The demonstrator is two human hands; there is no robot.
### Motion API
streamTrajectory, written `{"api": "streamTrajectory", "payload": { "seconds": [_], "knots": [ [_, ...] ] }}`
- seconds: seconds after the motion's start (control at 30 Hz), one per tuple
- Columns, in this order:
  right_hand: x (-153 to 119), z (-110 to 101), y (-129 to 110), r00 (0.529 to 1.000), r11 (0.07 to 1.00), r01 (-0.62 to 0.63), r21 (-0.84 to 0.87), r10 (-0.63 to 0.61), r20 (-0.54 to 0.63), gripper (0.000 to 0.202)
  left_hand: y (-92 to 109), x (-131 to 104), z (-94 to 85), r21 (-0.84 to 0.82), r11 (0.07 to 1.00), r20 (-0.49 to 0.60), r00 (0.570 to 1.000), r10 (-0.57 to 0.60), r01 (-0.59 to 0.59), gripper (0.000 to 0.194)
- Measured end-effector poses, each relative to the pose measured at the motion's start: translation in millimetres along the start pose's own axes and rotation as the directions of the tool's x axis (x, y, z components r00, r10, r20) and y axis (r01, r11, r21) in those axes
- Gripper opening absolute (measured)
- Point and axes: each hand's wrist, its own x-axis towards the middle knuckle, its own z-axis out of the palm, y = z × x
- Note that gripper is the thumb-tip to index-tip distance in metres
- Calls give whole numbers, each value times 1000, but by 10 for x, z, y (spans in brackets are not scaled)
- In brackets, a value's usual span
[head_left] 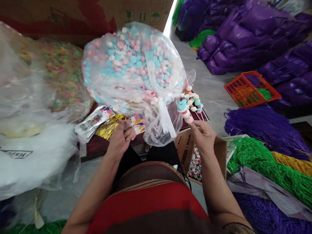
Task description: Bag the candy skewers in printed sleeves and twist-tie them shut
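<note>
My right hand (203, 133) pinches the near pink end of a skewer of blue, white and pink marshmallows (184, 112). Just beyond it, several more marshmallow skewers (194, 101) with white sticks lie at the table's right corner. My left hand (122, 136) has its fingers curled together beside gold twist ties (109, 126) and small printed wrappers (138, 123); what it holds, if anything, is hidden. Between the hands, a bundle of white paper strips or sticks (166, 120) lies on crumpled clear plastic. A large clear bag of pink, blue and white marshmallows (131, 61) fills the table behind.
More printed wrappers (94, 122) lie left of the ties. A clear bag of coloured rings (64, 74) and a white sack (34, 159) stand left. Below my right arm is a cardboard box (185, 146) holding candies. An orange basket (243, 94) and green strands (258, 156) are right.
</note>
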Motion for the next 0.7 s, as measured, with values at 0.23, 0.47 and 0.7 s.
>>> {"api": "streamTrajectory", "payload": {
  "seconds": [0.23, 0.47, 0.7],
  "knots": [
    [-33, 18, -104, 997, 994, -51, 101, 46, 58, 19, -13, 1, -52, -16, 1000, 6, 1000, -5, 5, 62],
    [-20, -92, -413, 972, 970, -77, 232, 21, 235, 9, -13, -31, -104, -61, 998, -51, 998, -34, 31, 57],
    [13, -30, -528, 974, 966, -40, 256, -20, 227, 9, -76, -58, -160, -103, 995, -58, 998, -4, -2, 53]
  ]
}}
